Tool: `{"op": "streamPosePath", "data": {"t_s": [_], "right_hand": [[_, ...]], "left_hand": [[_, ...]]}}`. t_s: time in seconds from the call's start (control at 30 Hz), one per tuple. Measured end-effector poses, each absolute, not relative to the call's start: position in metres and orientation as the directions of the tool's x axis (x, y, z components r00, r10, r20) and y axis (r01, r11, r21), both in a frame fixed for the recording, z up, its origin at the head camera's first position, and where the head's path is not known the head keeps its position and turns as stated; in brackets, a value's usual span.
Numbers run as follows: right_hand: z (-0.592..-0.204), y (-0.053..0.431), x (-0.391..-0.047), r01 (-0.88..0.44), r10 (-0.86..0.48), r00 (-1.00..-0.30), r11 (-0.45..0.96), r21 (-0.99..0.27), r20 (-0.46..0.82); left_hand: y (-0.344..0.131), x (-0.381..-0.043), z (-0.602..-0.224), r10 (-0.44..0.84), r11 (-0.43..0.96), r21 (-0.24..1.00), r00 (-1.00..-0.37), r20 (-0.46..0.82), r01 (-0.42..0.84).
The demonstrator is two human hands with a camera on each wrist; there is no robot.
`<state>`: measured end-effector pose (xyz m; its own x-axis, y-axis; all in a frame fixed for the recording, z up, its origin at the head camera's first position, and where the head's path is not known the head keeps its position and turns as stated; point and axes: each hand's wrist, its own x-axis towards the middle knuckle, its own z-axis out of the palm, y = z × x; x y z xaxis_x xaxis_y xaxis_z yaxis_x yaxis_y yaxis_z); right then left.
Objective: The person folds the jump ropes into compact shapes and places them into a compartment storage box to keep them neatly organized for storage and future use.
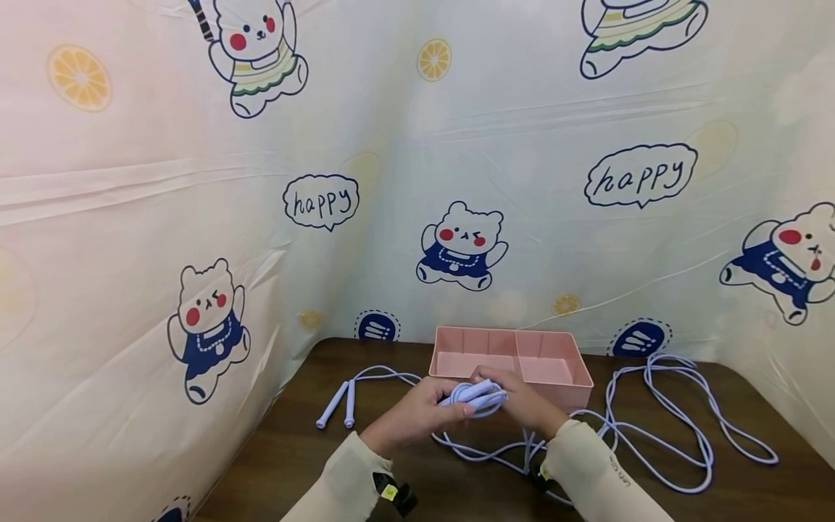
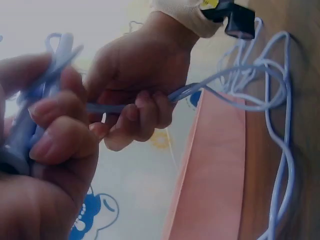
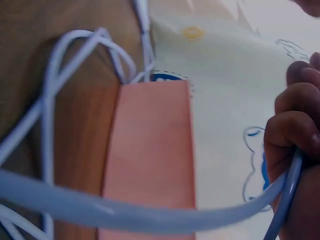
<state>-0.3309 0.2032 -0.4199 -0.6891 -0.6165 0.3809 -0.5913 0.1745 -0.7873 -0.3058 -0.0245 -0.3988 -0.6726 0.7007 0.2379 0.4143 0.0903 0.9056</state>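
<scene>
My left hand [image 1: 417, 415] holds the pale lilac handles of a jump rope [image 1: 479, 395], with cord looped around them. Its fingers [image 2: 62, 137] curl over this bundle in the left wrist view. Close beside it, my right hand [image 1: 524, 400] grips the cord. In the left wrist view, the cord [image 2: 192, 90] runs through the right hand's curled fingers [image 2: 145, 117], then loops down toward the table. The right wrist view shows cord [image 3: 295, 172] emerging from that fist. More cord [image 1: 479, 455] trails on the table below both hands.
Behind the hands stands a pink divided box [image 1: 551, 357]. Two handles [image 1: 334, 406] of another jump rope lie at the left of the dark wooden table [image 1: 280, 453]. Loose cord [image 1: 704, 424] spreads over the right side. A printed curtain [image 1: 391, 254] hangs around the table.
</scene>
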Motion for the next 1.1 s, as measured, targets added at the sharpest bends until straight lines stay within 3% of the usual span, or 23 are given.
{"op": "streamPosePath", "data": {"t_s": [0.17,0.27,0.57,0.77,0.87,1.1], "right_hand": [[-0.434,0.199,-0.326,-0.65,-0.561,-0.723,0.353,-0.673,0.403],[-0.437,0.197,-0.322,-0.658,-0.55,-0.737,0.45,-0.603,0.393],[-0.433,0.185,-0.304,-0.701,-0.6,-0.708,0.532,-0.475,0.373],[-0.433,0.184,-0.296,-0.735,-0.613,-0.677,0.583,-0.345,0.406],[-0.429,0.185,-0.293,-0.774,-0.652,-0.62,0.6,-0.202,0.436],[-0.408,0.189,-0.29,-0.797,-0.739,-0.356,0.56,0.228,0.572]], "left_hand": [[-0.027,-0.312,-0.395,0.512,0.278,0.855,-0.821,0.254,0.438],[-0.027,-0.317,-0.394,0.438,0.335,0.849,-0.866,0.244,0.408],[-0.025,-0.326,-0.397,0.364,0.314,0.877,-0.899,0.242,0.363],[-0.027,-0.331,-0.403,0.396,0.367,0.823,-0.873,0.284,0.434],[-0.027,-0.331,-0.407,0.372,0.42,0.788,-0.877,0.303,0.45],[-0.025,-0.331,-0.41,0.414,0.531,0.684,-0.857,0.305,0.5]]}}
